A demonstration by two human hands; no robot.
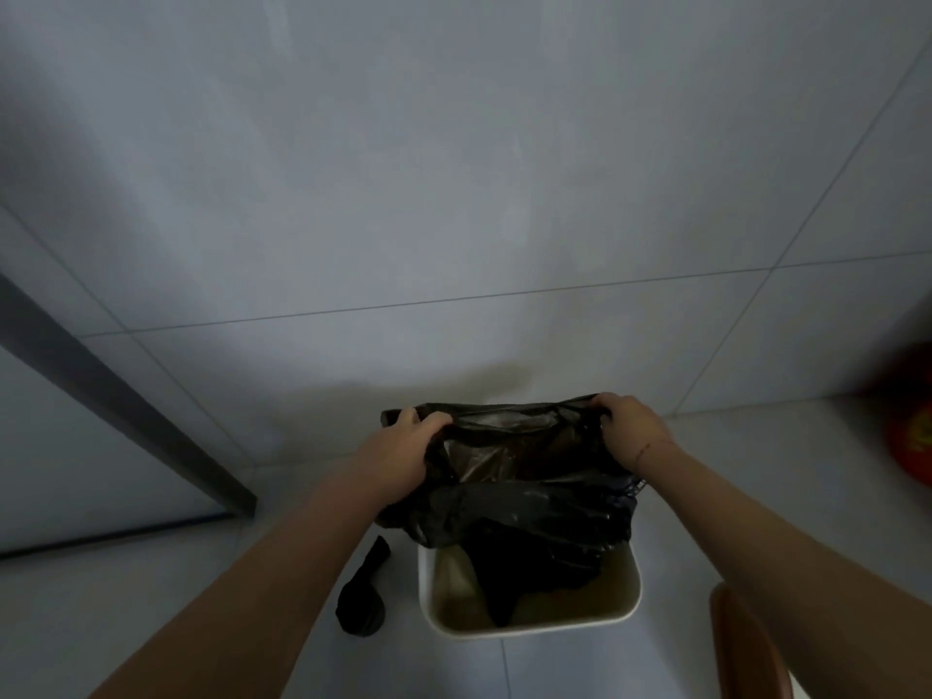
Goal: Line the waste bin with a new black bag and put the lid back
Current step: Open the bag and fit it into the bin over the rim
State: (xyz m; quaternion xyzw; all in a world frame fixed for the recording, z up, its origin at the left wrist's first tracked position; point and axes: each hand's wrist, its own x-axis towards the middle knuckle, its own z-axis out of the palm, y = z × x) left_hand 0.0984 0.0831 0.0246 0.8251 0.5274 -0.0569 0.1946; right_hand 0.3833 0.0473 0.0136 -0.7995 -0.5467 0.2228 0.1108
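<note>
A dark roll of bags (364,595) lies on the pale floor tiles (151,623) just left of the waste bin (534,625), under my left forearm; at the right edge there is a blurred red and orange thing (915,431) that I cannot make out, and a brown wooden edge (746,648) cuts in at the lower right, close beside the bin; a grey frame (116,396) runs slantwise down the left side to the floor; ahead is a wall of large pale tiles (454,194) with thin grout lines.

The black bag (529,507) hangs between me and the bin's far side, hiding the far rim; its lower end droops inside the bin, a dark crumpled tail against the cream inner wall; the plastic is thin, glossy and wrinkled, half see-through where it is stretched near the top.

My left hand (398,454) is closed on the left edge of the bag's mouth, fingers curled over the bunched film; my right hand (630,428) is closed on the right edge the same way, with a thin cord on that wrist; between them the mouth is pulled wide, above and beyond the bin.

The bin is a cream, smooth box with rounded corners, open at the top.
</note>
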